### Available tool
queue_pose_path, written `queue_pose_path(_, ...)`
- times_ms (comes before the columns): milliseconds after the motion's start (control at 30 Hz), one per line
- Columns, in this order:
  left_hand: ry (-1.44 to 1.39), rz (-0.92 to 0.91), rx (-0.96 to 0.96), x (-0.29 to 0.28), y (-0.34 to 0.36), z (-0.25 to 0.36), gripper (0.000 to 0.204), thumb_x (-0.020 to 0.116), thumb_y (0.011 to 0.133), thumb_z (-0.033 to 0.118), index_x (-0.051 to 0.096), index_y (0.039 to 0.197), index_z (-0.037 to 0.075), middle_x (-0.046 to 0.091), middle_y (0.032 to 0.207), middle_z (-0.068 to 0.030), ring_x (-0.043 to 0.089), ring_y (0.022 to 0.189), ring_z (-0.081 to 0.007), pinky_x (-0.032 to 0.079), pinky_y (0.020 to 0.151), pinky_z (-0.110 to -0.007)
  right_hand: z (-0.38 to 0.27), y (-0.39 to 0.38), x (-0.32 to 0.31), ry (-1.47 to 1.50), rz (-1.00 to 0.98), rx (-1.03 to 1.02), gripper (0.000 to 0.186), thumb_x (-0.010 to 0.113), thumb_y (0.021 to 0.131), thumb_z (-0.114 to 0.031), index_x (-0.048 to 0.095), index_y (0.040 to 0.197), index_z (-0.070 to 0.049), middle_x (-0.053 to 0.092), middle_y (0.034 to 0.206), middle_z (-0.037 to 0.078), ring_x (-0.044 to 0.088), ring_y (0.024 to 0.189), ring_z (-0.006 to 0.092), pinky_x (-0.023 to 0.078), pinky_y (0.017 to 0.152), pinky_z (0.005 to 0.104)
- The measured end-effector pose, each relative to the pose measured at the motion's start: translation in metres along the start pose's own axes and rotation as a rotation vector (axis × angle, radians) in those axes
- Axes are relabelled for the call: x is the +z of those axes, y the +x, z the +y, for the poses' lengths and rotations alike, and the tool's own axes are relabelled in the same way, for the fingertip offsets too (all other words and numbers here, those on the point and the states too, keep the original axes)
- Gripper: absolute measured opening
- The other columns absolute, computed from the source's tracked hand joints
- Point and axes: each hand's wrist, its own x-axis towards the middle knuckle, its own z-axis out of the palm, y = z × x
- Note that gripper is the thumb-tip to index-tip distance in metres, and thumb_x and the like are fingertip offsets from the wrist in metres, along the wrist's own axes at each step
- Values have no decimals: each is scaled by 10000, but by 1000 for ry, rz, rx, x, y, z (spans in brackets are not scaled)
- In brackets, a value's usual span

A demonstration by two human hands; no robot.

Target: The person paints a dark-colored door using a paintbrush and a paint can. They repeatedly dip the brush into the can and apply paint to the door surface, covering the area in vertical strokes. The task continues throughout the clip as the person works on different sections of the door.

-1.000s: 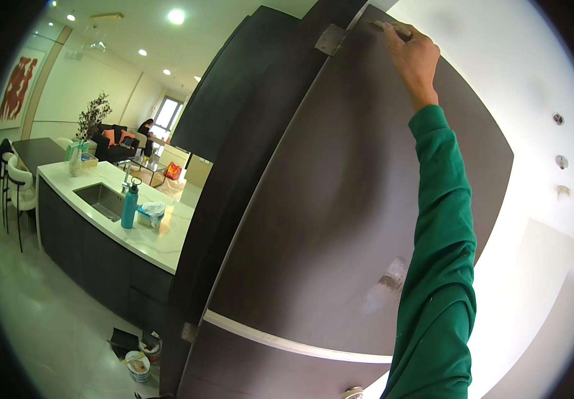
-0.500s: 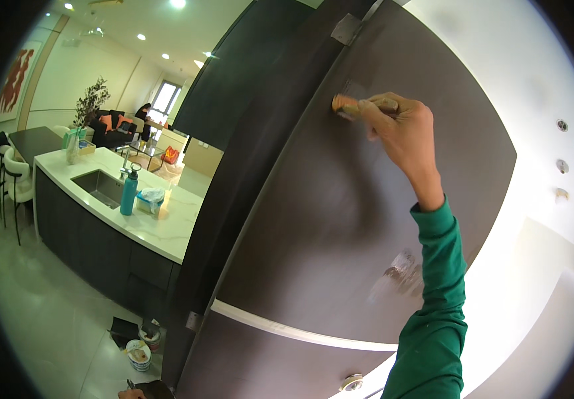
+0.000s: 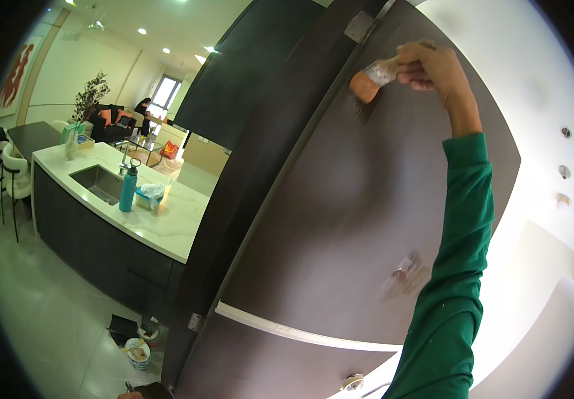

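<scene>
Nearest the camera, a green long sleeve [image 3: 456,279] rises from the lower right of the frame to the upper right, ending in the person's right hand [image 3: 436,66]. Its fingers are clenched around the handle of a small paintbrush with orange-brown bristles and a pale metal band [image 3: 373,78]. The bristle tips touch the upper part of a tall dark brown door with a smooth matt face [image 3: 340,219], just below a grey metal hinge plate [image 3: 359,26] near the top edge. The left hand is not in view.

The step in hand appears to be brushing a coat onto the upper door panel. The next stroke likely calls for steady, even pressure with the bristles kept flat, working clear of the hinge.

Lower on the door, a pale horizontal strip [image 3: 300,329] crosses its width, with a round metal fitting [image 3: 352,382] beneath it at the bottom edge. At the bottom left, on the grey floor, stand small open paint tins [image 3: 142,344].

Farther off, at centre left, a dark kitchen island with a white stone top [image 3: 160,229] holds a sink and a teal bottle [image 3: 128,193]. Beyond, at upper left, a seated person [image 3: 144,106] is in a bright lounge.
</scene>
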Motion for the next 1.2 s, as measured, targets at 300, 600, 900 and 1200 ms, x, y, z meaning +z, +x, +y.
queue_pose_path(300,-272,27,-314,9,-17,68,417,502,968,274,563,601,84,523,536,-13,451,429,-141,383,420,-320,-6,73,-27,2,236,-122,267,667,808,-257,650,910,-10,693,794,109,684,693,164,546,614,245)
queue_pose_path(600,-388,110,-431,12,0,73,208,605,847,139,614,684,10,547,569,-67,474,438,-170,383,426,-320,-3,113,-39,76,372,-123,291,674,815,-259,653,944,1,708,851,137,712,754,204,580,664,278)
queue_pose_path(900,-322,172,-478,7,2,94,169,649,792,105,629,665,-4,565,577,-80,487,444,-174,371,426,-318,1,126,-42,-245,714,-331,350,656,820,-319,720,951,-1,729,819,61,711,760,155,548,747,280)
queue_pose_path(1200,-265,157,-540,-15,-15,107,201,656,791,129,602,626,28,536,545,-54,469,425,-157,353,406,-317,30,130,8,-199,894,-534,377,675,797,-377,738,1041,-97,731,826,78,689,769,187,523,780,313)
